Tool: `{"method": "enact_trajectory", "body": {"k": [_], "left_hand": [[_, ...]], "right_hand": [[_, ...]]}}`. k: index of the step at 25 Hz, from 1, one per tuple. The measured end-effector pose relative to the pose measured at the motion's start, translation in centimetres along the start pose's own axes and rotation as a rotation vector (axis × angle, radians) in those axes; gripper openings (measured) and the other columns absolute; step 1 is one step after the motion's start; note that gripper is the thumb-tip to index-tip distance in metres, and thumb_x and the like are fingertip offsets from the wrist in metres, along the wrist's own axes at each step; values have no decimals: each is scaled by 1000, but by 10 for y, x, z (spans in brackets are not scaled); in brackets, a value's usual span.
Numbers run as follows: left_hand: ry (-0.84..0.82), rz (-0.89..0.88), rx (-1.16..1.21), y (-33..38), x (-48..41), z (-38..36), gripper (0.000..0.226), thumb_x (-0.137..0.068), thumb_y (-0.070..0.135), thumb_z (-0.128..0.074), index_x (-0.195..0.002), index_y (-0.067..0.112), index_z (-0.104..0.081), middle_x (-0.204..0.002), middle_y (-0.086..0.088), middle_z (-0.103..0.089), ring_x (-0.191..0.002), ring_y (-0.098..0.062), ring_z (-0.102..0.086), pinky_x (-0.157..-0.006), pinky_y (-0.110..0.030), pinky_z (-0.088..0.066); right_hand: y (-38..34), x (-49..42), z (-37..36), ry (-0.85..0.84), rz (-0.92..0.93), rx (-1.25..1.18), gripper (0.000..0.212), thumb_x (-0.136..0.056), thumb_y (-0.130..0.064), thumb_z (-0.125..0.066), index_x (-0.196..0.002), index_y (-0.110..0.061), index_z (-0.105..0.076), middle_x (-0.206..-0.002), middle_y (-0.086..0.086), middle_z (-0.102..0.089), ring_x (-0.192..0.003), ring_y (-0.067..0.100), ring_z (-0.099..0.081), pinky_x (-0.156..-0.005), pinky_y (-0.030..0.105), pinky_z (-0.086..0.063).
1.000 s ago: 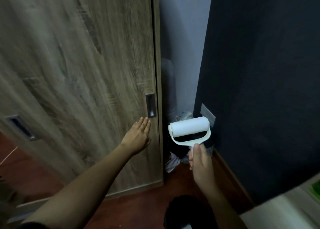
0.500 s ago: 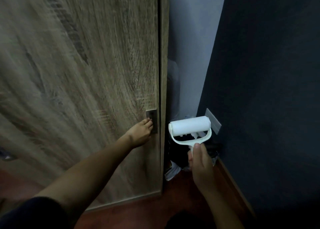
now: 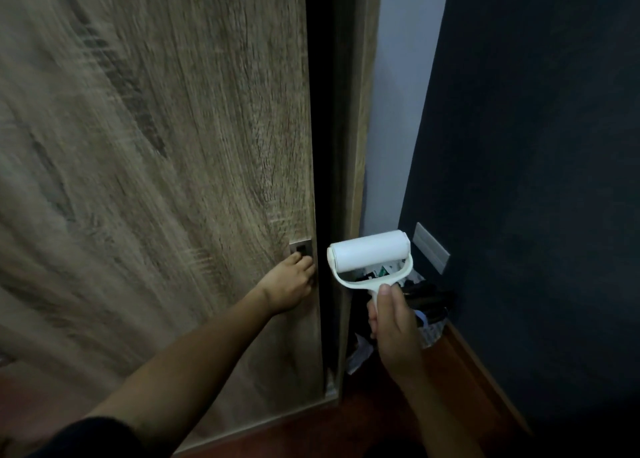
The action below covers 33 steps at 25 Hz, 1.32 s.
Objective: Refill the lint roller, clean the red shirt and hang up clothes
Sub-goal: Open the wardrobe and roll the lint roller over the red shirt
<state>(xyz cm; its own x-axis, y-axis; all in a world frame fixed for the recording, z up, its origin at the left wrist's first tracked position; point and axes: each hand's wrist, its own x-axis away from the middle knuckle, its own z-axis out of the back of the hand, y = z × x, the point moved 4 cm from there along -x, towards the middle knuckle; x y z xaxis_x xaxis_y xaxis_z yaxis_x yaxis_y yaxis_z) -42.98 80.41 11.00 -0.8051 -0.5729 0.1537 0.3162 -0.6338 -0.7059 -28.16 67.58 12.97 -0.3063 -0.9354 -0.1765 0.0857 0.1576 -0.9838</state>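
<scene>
**Lint roller [image 3: 369, 252] held beside the door [image 3: 173, 180]**

Gripped by its handle in the right hand [image 3: 394, 322], just right of the door's edge — roll uppermost, long axis running left-right, handle pointing down. Hooked into the recessed pull [image 3: 302, 249] with curled fingertips of the left hand [image 3: 291, 284] — likely the one to slide it; dark gap alongside.

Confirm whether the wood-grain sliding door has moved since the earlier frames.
Yes: the wood-grain sliding door slid left from the wooden side panel, opening a dark gap.

Left arm extends forward; left hand [image 3: 289, 286] hooks curled fingers [image 3: 304, 265] into the door pull [image 3: 301, 248]. Right hand [image 3: 394, 315] grips the lint roller [image 3: 369, 253], thumb on top.
</scene>
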Motion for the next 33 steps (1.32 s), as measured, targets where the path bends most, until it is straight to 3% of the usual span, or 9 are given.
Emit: {"method": "enact_trajectory", "body": {"k": [6,12,22,33], "left_hand": [[-79,-42,59,-25,77,-38,36,-77,24,-39,-57,18,-69,-67,-2,-62,-68,-21,-54,-62,-32,-28],[-138,9,57,-51,167,-86,33,-74,23,-42,-52,16,-65,-64,-4,-60,-68,-24,-52,-60,-34,-23],[-158,161,79,-89,330,-166,27,-71,25,-46,-53,16,-64,-62,0,-56,-65,-20,-48,-54,-30,-37],[-151,252,212,-110,413,-203,29,-69,24,-45,-47,13,-61,-61,-1,-59,-62,-21,-55,-47,-27,-42]], "right_hand": [[-9,5,-58,-4,-5,56,37,-89,-44,-32,-69,-17,-46,-53,-5,-43,-47,5,-41,-48,20,-37],[-11,11,-129,-38,49,80,52,-83,-60,-31,-72,-11,-46,-55,-2,-46,-50,12,-44,-53,37,-38],[-27,40,-262,-217,113,11,46,-84,-57,-32,-72,-15,-46,-55,-4,-44,-49,8,-40,-51,31,-33],[-30,58,-320,-274,115,26,47,-83,-59,-32,-68,-16,-44,-54,-2,-43,-48,9,-39,-51,34,-34]]}}
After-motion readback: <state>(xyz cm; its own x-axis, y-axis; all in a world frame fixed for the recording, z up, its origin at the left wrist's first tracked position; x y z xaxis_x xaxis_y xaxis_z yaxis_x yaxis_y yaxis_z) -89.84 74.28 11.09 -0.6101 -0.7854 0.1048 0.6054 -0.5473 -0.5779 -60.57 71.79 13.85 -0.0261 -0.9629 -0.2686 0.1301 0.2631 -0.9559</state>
